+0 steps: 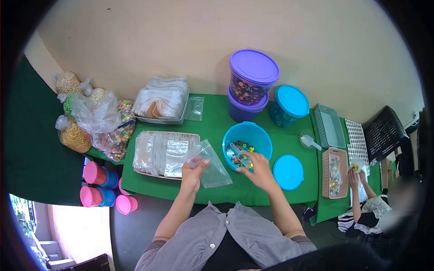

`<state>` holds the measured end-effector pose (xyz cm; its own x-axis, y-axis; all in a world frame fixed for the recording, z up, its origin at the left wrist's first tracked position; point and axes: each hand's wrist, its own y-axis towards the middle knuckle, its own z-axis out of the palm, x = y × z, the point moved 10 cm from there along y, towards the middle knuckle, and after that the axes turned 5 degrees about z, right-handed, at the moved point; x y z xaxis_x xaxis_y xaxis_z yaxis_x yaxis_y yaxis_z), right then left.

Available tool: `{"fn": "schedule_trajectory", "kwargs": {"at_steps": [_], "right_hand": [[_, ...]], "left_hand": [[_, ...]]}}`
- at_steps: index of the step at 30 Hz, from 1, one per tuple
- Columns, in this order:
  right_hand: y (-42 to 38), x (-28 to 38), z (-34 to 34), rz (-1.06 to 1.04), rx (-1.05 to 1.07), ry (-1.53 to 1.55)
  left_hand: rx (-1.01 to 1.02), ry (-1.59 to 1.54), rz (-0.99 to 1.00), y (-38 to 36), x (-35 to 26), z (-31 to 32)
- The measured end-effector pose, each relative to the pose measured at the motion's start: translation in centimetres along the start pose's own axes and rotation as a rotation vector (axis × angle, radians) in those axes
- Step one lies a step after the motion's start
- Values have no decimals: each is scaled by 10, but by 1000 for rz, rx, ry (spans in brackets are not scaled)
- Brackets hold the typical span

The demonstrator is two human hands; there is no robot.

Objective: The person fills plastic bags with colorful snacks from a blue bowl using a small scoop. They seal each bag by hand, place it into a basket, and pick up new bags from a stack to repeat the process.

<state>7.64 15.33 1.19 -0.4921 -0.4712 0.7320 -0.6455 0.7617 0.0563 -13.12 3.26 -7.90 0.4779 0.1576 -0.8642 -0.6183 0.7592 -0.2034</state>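
My left hand [193,177] pinches the edge of a clear plastic bag [215,170], which looks flat. In my right hand [258,170] is the handle of a small pale scoop [236,150], its head down among multicoloured pieces like candies in a blue tub [247,128]. The tub stands uncovered, and a round blue lid [288,172] lies to its right. Beside my left hand is a basket [158,176] packed with clear bags, some of them silvery with glare.
Behind stand purple-lidded tubs [254,67], a blue-lidded tub [291,103] and a tray of white bags [161,100]. Filled snack bags [99,122] crowd the left end. A white scoop [310,141] lies right. Another person [361,198] holds a small filled bag near a beige basket [335,173].
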Motion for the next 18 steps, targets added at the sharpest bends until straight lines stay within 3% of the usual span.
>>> {"fn": "schedule_trajectory", "kwargs": {"at_steps": [1, 2, 7, 10, 11, 12, 14, 16, 18], "right_hand": [[-1, -5, -2, -96, -35, -279], [-2, -24, 15, -52, 146, -197], [-25, -53, 42, -124, 208, -342], [-48, -36, 51, -119, 502, -310], [-52, -32, 47, -119, 502, -309], [-54, -24, 40, -130, 474, -160], [-56, -4, 26, -141, 449, -11], [-39, 7, -18, 34, 144, 470], [-29, -2, -16, 91, 151, 628]], "left_hand": [[-4, -26, 15, 1, 4, 1], [-6, -52, 33, 2, 5, 3], [29, -31, 21, -10, -16, 37], [113, 18, 82, -12, -31, 53], [162, 72, 141, -14, -39, 61], [163, 73, 139, -17, -41, 65], [268, 377, 198, -26, -46, 82], [365, 368, 163, -36, -35, 101], [531, 378, 110, -47, -16, 123]]}}
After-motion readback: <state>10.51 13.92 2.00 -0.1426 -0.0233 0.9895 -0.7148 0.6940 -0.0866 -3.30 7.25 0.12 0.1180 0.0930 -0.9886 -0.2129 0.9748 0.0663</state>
